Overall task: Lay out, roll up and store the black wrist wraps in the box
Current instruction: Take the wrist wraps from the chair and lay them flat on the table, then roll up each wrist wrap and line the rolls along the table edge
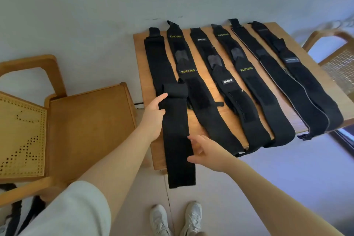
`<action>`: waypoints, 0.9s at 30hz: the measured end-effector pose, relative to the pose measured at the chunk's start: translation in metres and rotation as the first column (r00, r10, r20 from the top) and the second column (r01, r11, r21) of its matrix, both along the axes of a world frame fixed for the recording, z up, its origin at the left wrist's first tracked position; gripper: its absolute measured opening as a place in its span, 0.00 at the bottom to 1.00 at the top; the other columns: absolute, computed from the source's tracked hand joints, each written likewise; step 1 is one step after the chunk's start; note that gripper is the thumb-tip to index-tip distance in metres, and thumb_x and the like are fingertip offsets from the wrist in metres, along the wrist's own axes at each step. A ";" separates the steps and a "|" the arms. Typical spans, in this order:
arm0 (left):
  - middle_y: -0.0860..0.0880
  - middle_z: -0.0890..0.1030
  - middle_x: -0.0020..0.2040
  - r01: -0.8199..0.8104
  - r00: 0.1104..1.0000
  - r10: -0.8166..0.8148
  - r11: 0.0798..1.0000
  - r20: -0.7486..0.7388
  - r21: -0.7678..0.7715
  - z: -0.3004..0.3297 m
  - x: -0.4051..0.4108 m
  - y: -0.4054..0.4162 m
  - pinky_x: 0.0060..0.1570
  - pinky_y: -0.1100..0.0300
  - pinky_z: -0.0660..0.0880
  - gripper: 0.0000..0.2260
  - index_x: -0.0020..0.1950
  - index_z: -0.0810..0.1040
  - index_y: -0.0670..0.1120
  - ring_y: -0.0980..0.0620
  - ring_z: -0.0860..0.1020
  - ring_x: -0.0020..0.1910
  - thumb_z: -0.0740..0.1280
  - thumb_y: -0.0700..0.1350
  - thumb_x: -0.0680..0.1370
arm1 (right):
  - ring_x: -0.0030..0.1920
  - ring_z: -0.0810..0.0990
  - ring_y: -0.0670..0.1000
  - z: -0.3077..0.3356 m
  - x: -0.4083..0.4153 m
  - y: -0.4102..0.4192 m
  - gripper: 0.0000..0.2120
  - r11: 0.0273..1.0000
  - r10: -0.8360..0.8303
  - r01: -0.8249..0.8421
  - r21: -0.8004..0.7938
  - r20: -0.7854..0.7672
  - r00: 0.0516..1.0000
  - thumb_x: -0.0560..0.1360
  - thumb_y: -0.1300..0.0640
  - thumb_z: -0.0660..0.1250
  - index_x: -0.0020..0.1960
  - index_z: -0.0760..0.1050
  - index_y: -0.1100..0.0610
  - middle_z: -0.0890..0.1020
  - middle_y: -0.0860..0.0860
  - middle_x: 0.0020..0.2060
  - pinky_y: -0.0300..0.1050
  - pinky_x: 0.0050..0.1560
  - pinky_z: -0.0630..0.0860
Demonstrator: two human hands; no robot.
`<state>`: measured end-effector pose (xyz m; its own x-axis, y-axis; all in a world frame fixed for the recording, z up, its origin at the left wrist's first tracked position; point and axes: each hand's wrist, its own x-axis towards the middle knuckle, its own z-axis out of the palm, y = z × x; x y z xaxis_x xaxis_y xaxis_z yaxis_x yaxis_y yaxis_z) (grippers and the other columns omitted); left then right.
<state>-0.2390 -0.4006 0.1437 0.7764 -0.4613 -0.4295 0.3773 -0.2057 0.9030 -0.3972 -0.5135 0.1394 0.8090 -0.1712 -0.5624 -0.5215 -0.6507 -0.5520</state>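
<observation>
While the left hand (154,115) rests against the left edge of a plain black wrap (177,134), its thumb reaching up toward the folded-over top of that wrap and its other fingers tucked behind the cloth, it appears to hold the strip at that edge; the right hand (206,151) is spread with fingers straight and loose, its fingertips (190,138) just touching the wrap's right edge lower down, gripping nothing; this wrap runs from the near left part of the wooden table (140,59) down past the table's front edge, its lower end hanging free above the floor (277,188); under its folded top lies another long plain wrap (157,59) that stretches to the far left corner; to the right, more black wraps lie side by side in slanted rows across the tabletop; 3 show yellow XUEYING labels (188,71), 2 carry small white-lettered labels (227,81), and the wraps at the far right (306,90) are edged with a thin pale line; several near ends overhang the front of the table; a wooden chair (80,120) with a perforated backrest stands to the left of the table, and part of another chair (337,59) shows at the right; a pale sleeve (72,210) covers the upper left arm; 2 white shoes (176,218) stand on the floor below.
</observation>
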 end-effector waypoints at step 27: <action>0.53 0.76 0.53 0.442 0.524 -0.746 0.650 0.410 0.618 -0.024 -0.033 0.046 0.53 0.62 0.73 0.09 0.56 0.76 0.49 0.55 0.76 0.52 0.65 0.50 0.78 | 0.68 0.70 0.53 -0.006 0.046 0.008 0.21 0.875 0.317 -0.327 -0.357 -0.088 0.944 0.80 0.57 0.61 0.72 0.63 0.51 0.69 0.51 0.70 0.50 0.64 0.72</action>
